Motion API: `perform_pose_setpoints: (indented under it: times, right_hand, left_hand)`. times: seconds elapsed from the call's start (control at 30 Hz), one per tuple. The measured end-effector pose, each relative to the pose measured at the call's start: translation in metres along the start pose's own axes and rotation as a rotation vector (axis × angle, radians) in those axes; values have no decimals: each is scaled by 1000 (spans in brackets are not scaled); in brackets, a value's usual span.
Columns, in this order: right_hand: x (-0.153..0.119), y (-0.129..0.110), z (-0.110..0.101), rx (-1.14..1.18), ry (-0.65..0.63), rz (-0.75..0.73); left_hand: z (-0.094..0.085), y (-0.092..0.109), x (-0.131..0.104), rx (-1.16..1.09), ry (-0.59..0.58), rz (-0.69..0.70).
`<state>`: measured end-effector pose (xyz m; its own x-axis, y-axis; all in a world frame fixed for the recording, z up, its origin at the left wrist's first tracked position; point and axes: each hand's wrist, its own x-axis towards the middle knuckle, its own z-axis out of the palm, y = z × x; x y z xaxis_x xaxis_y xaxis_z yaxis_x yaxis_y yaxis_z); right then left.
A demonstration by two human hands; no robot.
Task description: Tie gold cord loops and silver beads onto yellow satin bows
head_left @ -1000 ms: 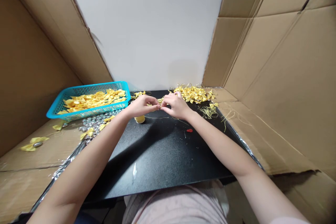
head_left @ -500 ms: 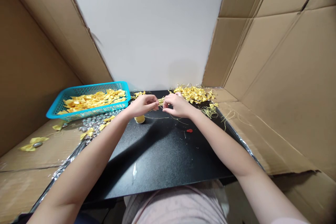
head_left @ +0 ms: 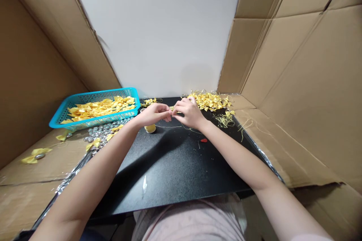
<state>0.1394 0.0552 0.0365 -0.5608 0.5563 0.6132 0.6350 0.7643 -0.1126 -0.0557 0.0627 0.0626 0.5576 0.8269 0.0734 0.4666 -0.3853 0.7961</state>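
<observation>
Over the far part of the black table, my left hand [head_left: 155, 114] and my right hand [head_left: 189, 113] meet at the fingertips. Both are closed in a pinch, and what lies between the fingers is too small to make out. Thin yellow thread [head_left: 169, 126] runs across the table just below them. Beneath my left wrist stands a yellow spool [head_left: 150, 128], its top partly covered. Beyond my right hand lies a heap of yellow ribbon bows [head_left: 210, 101] with thread tails. A few more bows [head_left: 149, 101] lie behind my left hand.
A blue basket [head_left: 94, 92] of yellow bows stands at the left. Silvery beads [head_left: 98, 133] lie in front of it, partly behind my left forearm. Cut threads [head_left: 225, 119] and a red piece [head_left: 204, 140] are on the right. Cardboard walls [head_left: 308, 79] flank the table [head_left: 169, 173].
My right hand has moved slightly left, and its fingertips now touch those of my left hand. The gap between the hands has closed.
</observation>
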Motion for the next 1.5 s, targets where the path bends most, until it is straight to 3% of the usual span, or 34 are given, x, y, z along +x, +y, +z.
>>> perform_pose_setpoints:
  times: [0.23,0.37,0.6,0.67,0.8,0.97,1.1,1.3,1.5]
  right_hand:
    - [1,3,-2,142,-200,56]
    - [4,2,-10,212,-267,93]
    - [1,9,-24,398,-606,309]
    - [0,10,-20,450,-568,344]
    - [0,5,6,580,-220,439]
    - [2,-3,31,1005,-73,683]
    - [0,1,27,1178,-119,848]
    - [-1,8,20,1294,-228,944]
    - [-1,7,19,1580,-269,964]
  left_hand:
    - [3,-4,2,32,21,-61]
    - [4,-5,2,187,40,-42]
    - [5,-13,5,314,95,0]
    - [6,-14,5,313,98,1]
    - [7,-16,6,300,94,18]
    - [8,-18,6,295,101,66]
    - [10,-16,5,300,119,110]
    - [11,-16,6,311,131,152]
    - [12,-17,6,343,159,163]
